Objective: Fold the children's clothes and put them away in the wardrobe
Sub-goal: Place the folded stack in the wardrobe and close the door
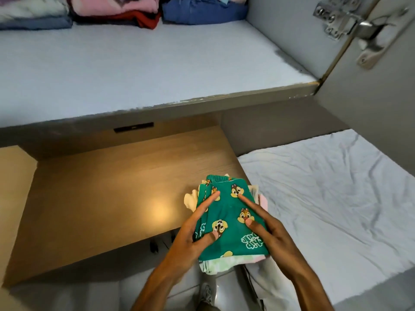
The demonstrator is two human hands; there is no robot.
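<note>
Folded clothes, a small stack topped by a green garment printed with cartoon chipmunk faces, sit between two hands held in the air, over the right end of a wooden table. The left hand and the right hand each form a grip clamped on the stack: thumbs and forefingers lie on top, and the other fingers seem to be tucked out of sight beneath.

Under the green piece, pale green, cream and pink layers poke out unevenly. All look like soft knit cotton, floppy and likely to slide. To carry them well, it seems best to keep the stack level, press evenly from both sides, lift it above the shelf lip, and set it down flat before letting go.

The table is smooth, warm-toned wood grain with a glossy light patch. To the right lies a bed with a wrinkled pale sheet. Beyond, the wardrobe shelf is flat, grey, with a chipped front edge. At its back sit folded piles in blue, pink and red. A metal hinge shows on the open door.
</note>
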